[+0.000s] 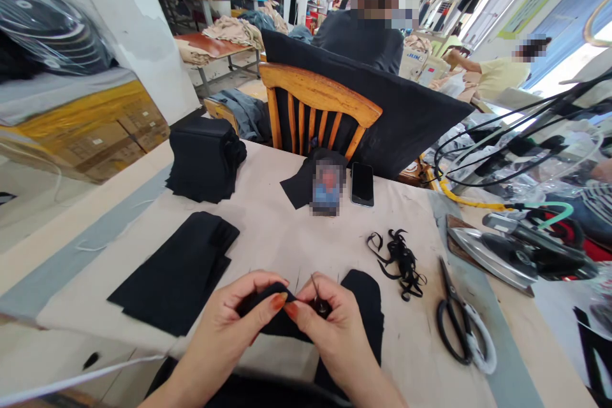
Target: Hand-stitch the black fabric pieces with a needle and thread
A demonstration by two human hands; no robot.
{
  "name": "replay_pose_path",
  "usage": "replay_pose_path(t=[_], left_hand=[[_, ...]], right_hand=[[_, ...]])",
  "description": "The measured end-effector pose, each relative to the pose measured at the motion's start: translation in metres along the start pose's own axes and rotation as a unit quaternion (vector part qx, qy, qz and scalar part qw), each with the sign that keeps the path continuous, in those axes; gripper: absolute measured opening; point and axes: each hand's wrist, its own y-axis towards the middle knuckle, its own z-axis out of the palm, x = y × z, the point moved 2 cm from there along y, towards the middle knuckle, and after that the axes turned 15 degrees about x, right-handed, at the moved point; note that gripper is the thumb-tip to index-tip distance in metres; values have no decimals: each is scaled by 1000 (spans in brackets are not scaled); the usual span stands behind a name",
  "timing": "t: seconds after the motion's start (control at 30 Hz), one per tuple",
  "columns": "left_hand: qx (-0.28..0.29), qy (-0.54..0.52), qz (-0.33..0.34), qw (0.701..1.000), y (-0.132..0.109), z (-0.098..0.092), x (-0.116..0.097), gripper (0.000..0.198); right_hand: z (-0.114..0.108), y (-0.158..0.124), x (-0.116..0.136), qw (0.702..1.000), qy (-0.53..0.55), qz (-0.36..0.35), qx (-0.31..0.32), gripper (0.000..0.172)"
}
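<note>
Just above the front of the table, my left hand [243, 309] pinches the edge of a piece of black fabric [287, 326] between thumb and fingers. My right hand [329, 312] meets it there, thumb and fingertip closed on the same edge. Tucked in the right palm is an awl-like tool [320, 306] with a thin metal point and a dark rounded handle; the fingers partly hide it. Flat black fabric pieces [174, 274] lie in a stack left of my hands. More black fabric [367, 306] lies beside and under my right hand.
A taller pile of black pieces [203, 159] stands at the back left. Black strips [404, 261], scissors [461, 319] and an iron [507, 248] lie to the right. A phone [362, 185] rests near the far edge, before a wooden chair [320, 99]. Beyond it sits a person [361, 38].
</note>
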Motion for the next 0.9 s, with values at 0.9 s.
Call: replay_pose_path(t=[0.9], left_hand=[[0,105,128,986,-8,-1,-9,16]], right_hand=[[-9,-12,42,869,-463,-174,-29,28]])
